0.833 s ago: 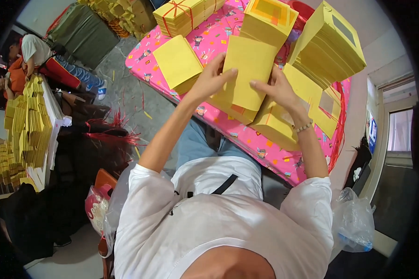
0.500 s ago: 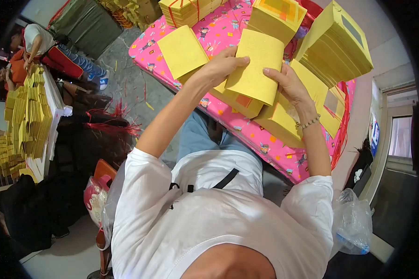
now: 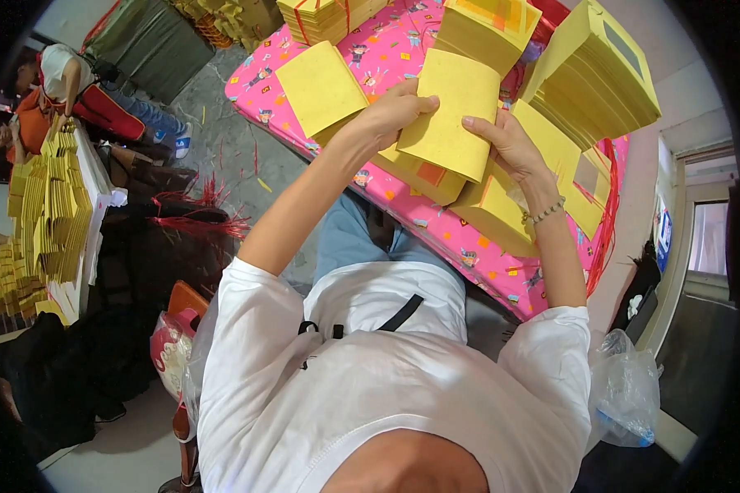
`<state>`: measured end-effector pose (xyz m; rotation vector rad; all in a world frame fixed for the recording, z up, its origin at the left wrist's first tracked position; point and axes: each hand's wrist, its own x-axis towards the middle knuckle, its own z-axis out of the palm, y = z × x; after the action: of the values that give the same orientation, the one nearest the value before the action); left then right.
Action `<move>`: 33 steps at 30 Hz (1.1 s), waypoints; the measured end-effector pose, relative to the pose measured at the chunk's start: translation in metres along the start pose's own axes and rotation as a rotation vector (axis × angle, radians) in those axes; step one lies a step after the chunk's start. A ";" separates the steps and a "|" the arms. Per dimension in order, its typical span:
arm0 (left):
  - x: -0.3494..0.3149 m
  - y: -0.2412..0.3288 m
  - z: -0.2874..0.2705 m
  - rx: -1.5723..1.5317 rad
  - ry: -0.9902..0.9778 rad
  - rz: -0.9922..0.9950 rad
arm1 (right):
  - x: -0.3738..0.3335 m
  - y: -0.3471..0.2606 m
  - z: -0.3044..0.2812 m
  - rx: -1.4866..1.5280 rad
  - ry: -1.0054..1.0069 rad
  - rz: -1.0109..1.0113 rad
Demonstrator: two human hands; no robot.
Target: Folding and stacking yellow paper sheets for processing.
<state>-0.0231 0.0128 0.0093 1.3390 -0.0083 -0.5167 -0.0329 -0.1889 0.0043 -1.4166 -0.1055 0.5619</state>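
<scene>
A curved piece of yellow paper (image 3: 452, 115) is between my two hands, raised above the pink table. My left hand (image 3: 396, 113) pinches its left edge, thumb on top. My right hand (image 3: 511, 146) grips the right edge, thumb on the face and fingers behind. How many sheets it holds cannot be made out. Beneath my hands lies a yellow paper stack with an orange patch (image 3: 430, 176), partly covered. Another yellow stack (image 3: 495, 209) sits under my right wrist. To the left of my left hand rests a separate yellow stack (image 3: 321, 86).
Tall yellow stacks (image 3: 588, 90) stand at the table's far right, beside the wall. A bundle tied with red string (image 3: 321, 20) is at the back. Red strings (image 3: 604, 226) hang off the pink cloth's (image 3: 255, 78) right edge. At far left, people work near a table of paper stacks (image 3: 53, 209).
Both hands keep their hold on the yellow paper. Its lower edge has shifted up slightly; the rest looks the same.
</scene>
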 end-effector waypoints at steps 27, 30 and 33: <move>-0.044 -0.031 0.019 -0.032 0.061 0.649 | -0.032 0.000 0.029 -0.104 0.160 -0.287; -0.051 -0.029 0.020 -0.017 0.078 0.632 | -0.036 -0.001 0.033 -0.136 0.170 -0.325; -0.056 -0.029 0.014 -0.005 0.090 0.588 | -0.037 -0.005 0.039 -0.124 0.152 -0.316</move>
<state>-0.0877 0.0165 0.0016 1.2787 -0.3171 0.0415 -0.0791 -0.1699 0.0253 -1.5218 -0.2412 0.1888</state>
